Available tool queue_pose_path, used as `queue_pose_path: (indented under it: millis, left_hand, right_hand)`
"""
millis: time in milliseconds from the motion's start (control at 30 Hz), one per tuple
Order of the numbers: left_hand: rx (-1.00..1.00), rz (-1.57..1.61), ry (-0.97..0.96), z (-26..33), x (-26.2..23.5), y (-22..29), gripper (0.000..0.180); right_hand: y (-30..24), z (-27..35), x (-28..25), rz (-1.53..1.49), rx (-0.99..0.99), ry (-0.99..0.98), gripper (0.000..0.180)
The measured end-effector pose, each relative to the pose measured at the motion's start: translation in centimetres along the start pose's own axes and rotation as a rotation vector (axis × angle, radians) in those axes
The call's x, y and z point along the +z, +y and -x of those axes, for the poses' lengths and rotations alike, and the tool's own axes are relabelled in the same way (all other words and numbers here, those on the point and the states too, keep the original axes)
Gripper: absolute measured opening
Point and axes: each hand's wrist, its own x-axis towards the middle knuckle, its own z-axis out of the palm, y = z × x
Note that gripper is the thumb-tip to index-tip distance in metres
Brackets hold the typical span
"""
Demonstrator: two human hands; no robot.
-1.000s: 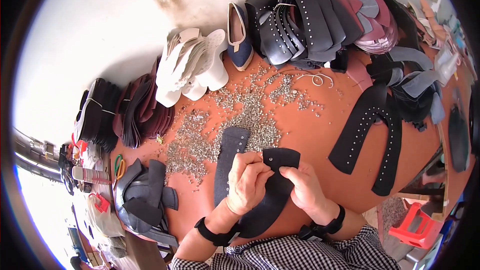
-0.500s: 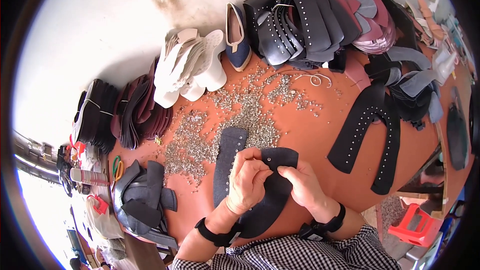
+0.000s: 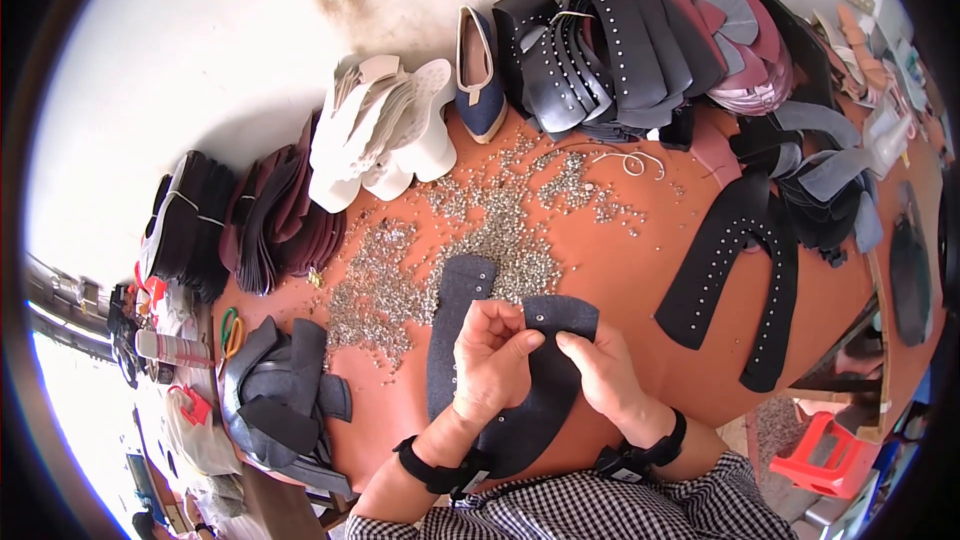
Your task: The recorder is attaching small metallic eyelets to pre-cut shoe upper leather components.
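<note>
Dark grey U-shaped leather shoe upper [image 3: 545, 380]: lies near the table's near edge, under both hands. Left hand [image 3: 492, 360] curled, fingertips pinching its right arm. Right hand [image 3: 600, 365] pinches the same arm beside it. Loose silver rivets [image 3: 480, 250] scattered just beyond, on the red-brown table [image 3: 640, 270].

Low in the frame, the left hand [image 3: 492, 358] and the right hand [image 3: 606, 372] pinched a dark curved shoe piece [image 3: 540, 380] together over the reddish table [image 3: 640, 270], fingertips meeting near its upper edge. Just above them lay a scatter of small silver studs [image 3: 470, 250]. A studded black piece [image 3: 735, 275] lay at right, white soles [image 3: 385, 130] at upper left.
</note>
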Motion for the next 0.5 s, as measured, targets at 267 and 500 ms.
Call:
queue_pose_path:
  millis: [267, 500]
  left_hand:
    - [-0.037, -0.016, 0.04, 0.0, -0.2, 0.2, 0.027]
    - [0.218, -0.479, -0.124, -0.1, -0.6, 1.7, 0.02]
  right_hand:
    - [-0.4, 0.3, 0.6, 0.18, -0.071, 0.006, 0.019]
    - [-0.1, -0.1, 0.8, -0.085, -0.031, 0.011, 0.024]
